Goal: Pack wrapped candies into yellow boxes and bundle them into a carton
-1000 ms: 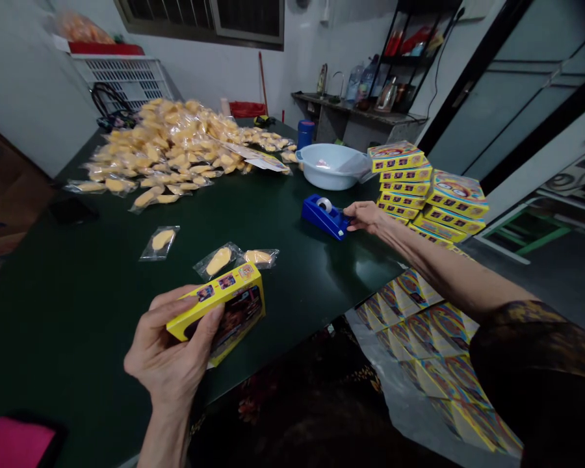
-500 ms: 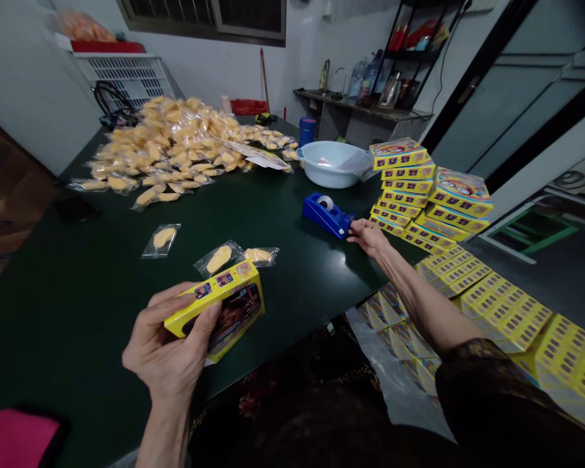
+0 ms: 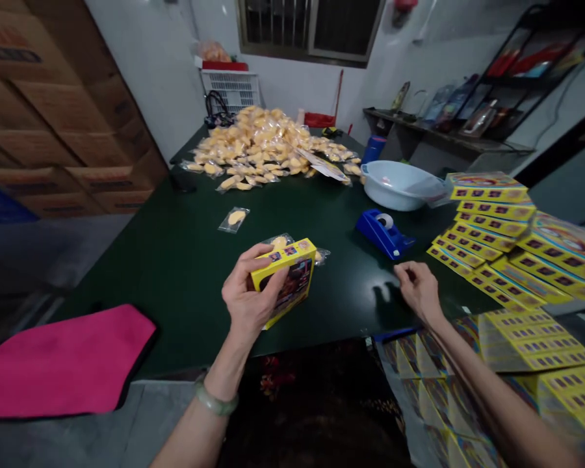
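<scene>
A small yellow printed box (image 3: 292,286) is gripped in my left hand (image 3: 247,292), thumb on its dark face and fingers over the far side. It is held tilted above the dark green table. My right hand (image 3: 420,291) is closed in a pinch, just in front of the blue tape dispenser (image 3: 377,235) and apart from it. Whatever those fingertips hold is too small to make out. Behind the box lie clear packets with pale yellow pieces (image 3: 280,242), partly hidden by it. One more packet (image 3: 234,219) lies farther left.
A large heap of the packets (image 3: 268,140) covers the table's far end. A pale blue basin (image 3: 400,188) stands beside stacked yellow boxes (image 3: 492,211) on the right. More boxes (image 3: 536,338) fill the near right. Pink cloth (image 3: 73,364) lies at the left edge.
My right hand has come away from the tape dispenser, back toward me, and its fingers are pinched. My left hand still holds the box. The view has turned left.
</scene>
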A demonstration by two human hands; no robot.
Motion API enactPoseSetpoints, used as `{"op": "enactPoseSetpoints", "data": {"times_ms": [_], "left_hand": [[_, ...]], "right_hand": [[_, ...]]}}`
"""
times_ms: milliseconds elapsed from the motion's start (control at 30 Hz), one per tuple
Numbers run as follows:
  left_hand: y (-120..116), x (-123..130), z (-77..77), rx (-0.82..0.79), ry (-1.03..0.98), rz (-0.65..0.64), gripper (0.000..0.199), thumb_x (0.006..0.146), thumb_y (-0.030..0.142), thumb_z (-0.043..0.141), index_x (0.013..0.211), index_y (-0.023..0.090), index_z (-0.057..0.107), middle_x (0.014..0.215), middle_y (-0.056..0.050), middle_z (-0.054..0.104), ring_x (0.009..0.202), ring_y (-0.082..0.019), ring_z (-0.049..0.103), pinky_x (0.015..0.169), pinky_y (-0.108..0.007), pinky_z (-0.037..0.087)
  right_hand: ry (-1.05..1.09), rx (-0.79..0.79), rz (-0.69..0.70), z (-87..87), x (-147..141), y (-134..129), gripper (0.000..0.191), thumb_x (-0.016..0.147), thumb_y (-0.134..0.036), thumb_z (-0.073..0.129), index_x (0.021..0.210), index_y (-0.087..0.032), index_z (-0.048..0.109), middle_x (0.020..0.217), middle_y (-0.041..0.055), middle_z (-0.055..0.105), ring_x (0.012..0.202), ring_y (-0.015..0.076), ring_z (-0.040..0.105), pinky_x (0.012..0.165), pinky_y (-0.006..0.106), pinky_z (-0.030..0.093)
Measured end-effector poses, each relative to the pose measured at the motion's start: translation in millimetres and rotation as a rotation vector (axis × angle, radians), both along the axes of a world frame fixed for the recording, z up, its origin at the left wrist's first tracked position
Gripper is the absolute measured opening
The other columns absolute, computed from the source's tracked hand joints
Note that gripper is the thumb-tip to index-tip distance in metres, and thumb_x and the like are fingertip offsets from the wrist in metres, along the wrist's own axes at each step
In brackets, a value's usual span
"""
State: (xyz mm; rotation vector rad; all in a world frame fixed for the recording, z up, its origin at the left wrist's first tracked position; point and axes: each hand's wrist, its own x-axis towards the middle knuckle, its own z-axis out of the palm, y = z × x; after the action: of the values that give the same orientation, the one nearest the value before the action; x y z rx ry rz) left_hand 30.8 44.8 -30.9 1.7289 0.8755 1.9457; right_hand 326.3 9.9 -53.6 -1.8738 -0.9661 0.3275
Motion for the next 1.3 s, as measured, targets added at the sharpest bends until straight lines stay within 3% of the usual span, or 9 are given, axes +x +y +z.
{"op": "enactPoseSetpoints", "data": {"times_ms": [67,167,267,333,500,1300], "left_hand": [[-4.4,2.3,-0.5,0.028,0.036,-0.018,0.021,0.072,0.015,0.075,0.083,0.017,0.057,0.099,-0.007,0.070,0.092,-0.018,0.068,0.074,-0.030,0.057],[-10.5,5.3,-0.4,0.064,0.058,-0.025,0.024,0.071,0.012,0.075,0.085,0.018,0.057,0.095,-0.006,0.070,0.090,-0.018,0.068,0.073,-0.030,0.057],[-14.3,6.1,0.5,0.048,0.072,-0.025,0.027,0.069,0.010,0.076,0.087,0.019,0.057,0.093,-0.005,0.069,0.089,-0.017,0.068,0.074,-0.030,0.056],[-15.4,6.1,0.9,0.031,0.070,-0.021,0.028,0.069,0.011,0.076,0.088,0.019,0.057,0.093,-0.004,0.069,0.088,-0.016,0.068,0.073,-0.028,0.056],[-15.2,7.2,0.1,0.039,0.053,-0.006,0.027,0.070,0.013,0.076,0.088,0.018,0.057,0.094,-0.004,0.069,0.087,-0.016,0.069,0.071,-0.026,0.056],[-17.2,4.8,-1.9,0.160,0.102,-0.075,0.029,0.069,0.012,0.077,0.087,0.018,0.055,0.095,-0.006,0.069,0.083,-0.015,0.069,0.070,-0.027,0.055]], "right_hand": [[0.063,0.019,0.201,9.0,-39.4,-15.8,0.019,0.079,-0.034,0.061,0.069,-0.018,0.059,0.057,-0.0028,0.048,0.052,0.0114,0.042,0.051,0.025,0.035],[0.323,0.233,0.564,28.1,-101.9,-30.6,0.023,0.085,-0.037,0.059,0.072,-0.019,0.059,0.056,-0.0042,0.049,0.049,0.0081,0.043,0.047,0.022,0.033],[0.554,0.352,0.723,43.0,-148.1,-30.3,0.022,0.087,-0.032,0.059,0.070,-0.018,0.058,0.057,-0.0049,0.050,0.046,0.0049,0.042,0.045,0.019,0.031],[0.669,0.383,0.767,47.1,-164.3,-25.6,0.023,0.088,-0.031,0.059,0.069,-0.018,0.057,0.057,-0.0054,0.050,0.045,0.0038,0.041,0.044,0.018,0.030],[0.777,0.377,0.711,48.0,-171.1,-20.0,0.025,0.086,-0.031,0.061,0.067,-0.017,0.055,0.053,-0.0064,0.047,0.042,0.0025,0.037,0.041,0.017,0.027],[0.860,0.232,0.526,61.5,-180.3,-27.5,0.034,0.067,-0.038,0.071,0.050,-0.016,0.051,0.043,-0.0070,0.046,0.032,0.0020,0.034,0.031,0.017,0.023]]}}
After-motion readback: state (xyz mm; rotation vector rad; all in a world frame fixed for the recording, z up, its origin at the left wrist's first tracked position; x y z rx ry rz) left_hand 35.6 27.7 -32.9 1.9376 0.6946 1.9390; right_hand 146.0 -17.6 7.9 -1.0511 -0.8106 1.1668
